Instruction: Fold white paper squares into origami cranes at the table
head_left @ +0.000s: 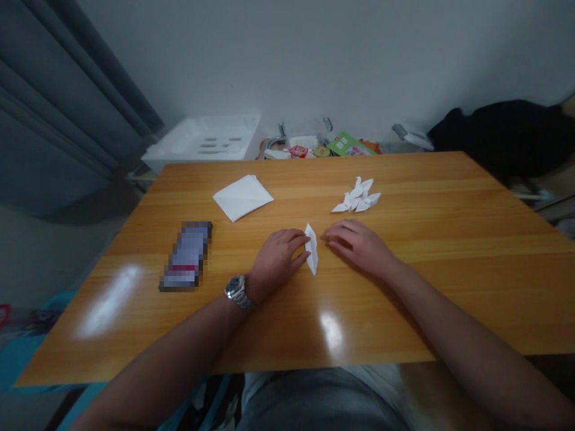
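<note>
A narrow piece of folded white paper [311, 254], pointed at both ends, is on the table in front of me. The thumb and index finger of my left hand [279, 257] hold it by its left edge. Just to the right of the paper, and apart from it, my right hand [354, 244] rests with its fingers and thumb spread, holding nothing. Beyond my right hand lies a small cluster of folded paper cranes [358, 197]. Several square white paper sheets [243, 197] are stacked at the back left.
A blurred-out phone [187, 256] lies on the wooden table [431, 239], left of my left arm. Behind the far edge are a white plastic tray [215, 134], a green packet [349, 145] and other small items. A dark cloth [503, 137] is at the right.
</note>
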Motion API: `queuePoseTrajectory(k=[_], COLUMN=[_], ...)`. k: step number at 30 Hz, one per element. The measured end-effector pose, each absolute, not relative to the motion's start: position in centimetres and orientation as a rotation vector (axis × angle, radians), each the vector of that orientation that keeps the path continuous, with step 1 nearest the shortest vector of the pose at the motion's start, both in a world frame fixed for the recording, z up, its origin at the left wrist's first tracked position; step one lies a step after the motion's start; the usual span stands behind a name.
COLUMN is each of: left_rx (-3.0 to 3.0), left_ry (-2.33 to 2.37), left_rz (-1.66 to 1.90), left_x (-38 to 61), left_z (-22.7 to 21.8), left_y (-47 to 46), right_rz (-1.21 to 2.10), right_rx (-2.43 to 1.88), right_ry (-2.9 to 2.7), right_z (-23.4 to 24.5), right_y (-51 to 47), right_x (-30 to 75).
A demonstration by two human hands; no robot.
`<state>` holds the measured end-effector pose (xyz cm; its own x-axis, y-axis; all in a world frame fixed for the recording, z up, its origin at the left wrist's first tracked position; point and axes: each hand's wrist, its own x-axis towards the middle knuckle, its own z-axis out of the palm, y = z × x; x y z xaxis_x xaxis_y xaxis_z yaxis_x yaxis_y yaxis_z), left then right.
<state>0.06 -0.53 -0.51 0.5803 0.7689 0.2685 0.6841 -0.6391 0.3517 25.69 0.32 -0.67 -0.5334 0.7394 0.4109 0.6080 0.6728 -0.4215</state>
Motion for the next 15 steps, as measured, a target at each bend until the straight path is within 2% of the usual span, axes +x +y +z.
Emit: queuePoseTrajectory(k=[15], left_rx=[2.591], left_ry=[1.201], left_rz=[0.586], left_x=[0.29], left_z=[-0.15], left_y=[-0.58], right_rz=[0.317], right_rx=[-0.847], right_ry=[-2.491], right_z=[-1.22], right_y=[0.12], right_x=[24.71])
